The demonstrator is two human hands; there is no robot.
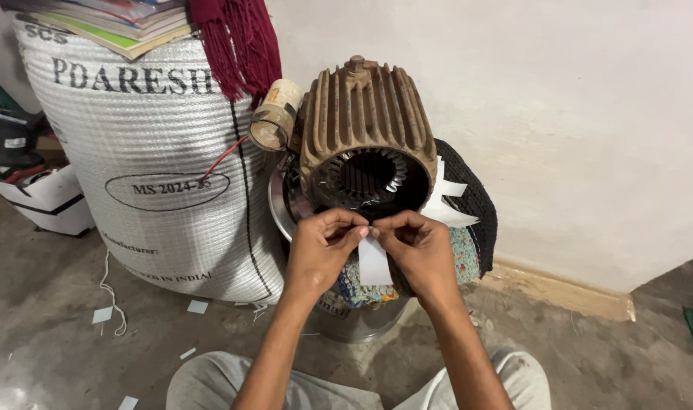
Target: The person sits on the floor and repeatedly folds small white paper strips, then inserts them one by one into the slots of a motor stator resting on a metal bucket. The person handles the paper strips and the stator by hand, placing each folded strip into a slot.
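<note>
Hands: left hand (321, 244) and right hand (413, 244) side by side, fingertips almost meeting, both pinching the top edge of a white paper strip (374, 260).
Strip: hanging down between the two hands, top end at the lower rim of the motor's bore.
Motor (364, 137): just beyond the fingertips, rusty finned shell lying on its side, slotted core open toward the hands; more white strips (447, 203) sticking out past the right hand.
Support: metal pot (359, 319) under the wrists, cloth (466, 254) draped beneath the motor.
Handling, as a judgement: best kept flat and square to a slot, gripped near the edge, fed without creasing.
Surroundings: woven sack (160, 152) beyond the left hand; paper scraps (198, 307) on the floor below it.
</note>
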